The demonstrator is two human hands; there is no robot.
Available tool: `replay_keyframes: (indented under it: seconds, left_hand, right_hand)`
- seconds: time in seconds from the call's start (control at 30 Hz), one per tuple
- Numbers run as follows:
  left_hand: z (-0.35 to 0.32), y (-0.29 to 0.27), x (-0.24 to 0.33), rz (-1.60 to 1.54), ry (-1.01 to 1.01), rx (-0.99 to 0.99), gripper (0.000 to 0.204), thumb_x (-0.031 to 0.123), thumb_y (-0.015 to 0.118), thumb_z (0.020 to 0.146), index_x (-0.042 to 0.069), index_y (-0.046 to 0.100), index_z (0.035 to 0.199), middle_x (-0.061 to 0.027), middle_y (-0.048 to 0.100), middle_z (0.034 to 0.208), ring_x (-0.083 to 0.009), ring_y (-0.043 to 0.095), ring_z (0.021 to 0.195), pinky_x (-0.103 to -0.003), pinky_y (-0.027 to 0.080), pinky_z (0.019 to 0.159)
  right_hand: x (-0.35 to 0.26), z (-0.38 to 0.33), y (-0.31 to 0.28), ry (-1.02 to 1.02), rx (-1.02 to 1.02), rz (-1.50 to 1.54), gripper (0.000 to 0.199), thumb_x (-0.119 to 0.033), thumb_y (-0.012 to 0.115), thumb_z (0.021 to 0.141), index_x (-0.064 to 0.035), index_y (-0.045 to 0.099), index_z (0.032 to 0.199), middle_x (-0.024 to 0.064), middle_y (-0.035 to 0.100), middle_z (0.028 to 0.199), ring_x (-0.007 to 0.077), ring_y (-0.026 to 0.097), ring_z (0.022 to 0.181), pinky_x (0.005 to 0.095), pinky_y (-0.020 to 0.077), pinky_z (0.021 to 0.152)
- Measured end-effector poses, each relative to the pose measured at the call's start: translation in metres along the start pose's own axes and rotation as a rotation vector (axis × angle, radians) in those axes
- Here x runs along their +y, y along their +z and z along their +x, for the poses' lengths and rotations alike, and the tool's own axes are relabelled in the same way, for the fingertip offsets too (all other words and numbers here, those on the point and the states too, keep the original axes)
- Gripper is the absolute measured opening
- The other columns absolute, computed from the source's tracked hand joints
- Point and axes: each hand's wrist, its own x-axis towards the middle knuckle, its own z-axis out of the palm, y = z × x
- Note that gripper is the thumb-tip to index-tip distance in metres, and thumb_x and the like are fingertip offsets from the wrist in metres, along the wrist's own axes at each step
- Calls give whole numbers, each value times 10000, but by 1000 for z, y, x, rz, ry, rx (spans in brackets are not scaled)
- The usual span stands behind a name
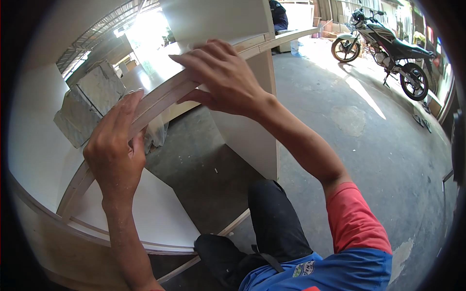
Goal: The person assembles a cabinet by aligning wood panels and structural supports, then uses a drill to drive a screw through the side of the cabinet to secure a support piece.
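Note:
Both hands are on a pale wooden rail [158,103] that runs along the edge of a large, unfinished white cabinet frame. My left hand [112,143] is wrapped round the rail's nearer stretch, fingers over the top and thumb below. Farther along to the right, my right hand [223,80] grips the same rail, its fingers across the top and its thumb underneath. Between the hands, a line runs lengthwise along the rail. An upright white panel [247,140] stands below the rail's right part, and another white panel [145,208] lies low at the left.
A tall white panel [36,131] rises at the far left. Behind the rail lean marble-patterned slabs or wrapped boxes [102,87]. A motorcycle [388,48] stands on the concrete floor [320,131], with sandals [422,123] near it. Another person [278,17] is partly visible behind the cabinet.

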Motion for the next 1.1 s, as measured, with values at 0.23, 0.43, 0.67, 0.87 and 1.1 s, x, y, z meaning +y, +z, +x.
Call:
replay_keyframes:
  seconds: [0.23,0.43,0.67,0.87,1.1]
  left_hand:
    - [2,-2,4,-14,-24,-13,689,-80,698,756,216,591,1369,-50,689,1229,-291,677,1105,-425,562,898]
    - [2,1,23,-52,136,264,527,-2,732,784,98,626,1291,-45,710,1183,-291,687,1071,-408,524,961]
    - [-66,21,48,-727,-316,120,254,115,684,873,20,658,1107,-107,707,955,-251,672,950,-424,442,1033]
    - [-38,29,31,-1699,-899,440,353,251,608,968,-15,608,1200,-120,685,1132,-251,677,1041,-421,499,1021]
    - [-48,36,9,-1584,-810,503,439,270,702,940,-2,581,1262,-143,677,1192,-259,681,1074,-397,529,984]
  right_hand:
    - [1,2,15,-48,84,-82,545,-514,785,769,-169,588,1141,-1,609,987,212,579,929,388,437,886]
    - [2,1,10,-15,60,-63,494,-499,750,795,-168,595,1128,-1,624,1002,224,581,942,394,436,896]
    - [-4,7,6,3,89,22,471,-401,793,730,-151,627,1094,21,631,1015,256,591,965,411,444,887]
    - [0,1,3,-5,92,16,494,-324,826,701,-139,628,1114,33,633,1006,272,593,949,403,450,875]
    - [0,4,3,9,28,-16,545,-300,848,679,-116,632,1144,46,657,1052,279,606,990,418,457,899]
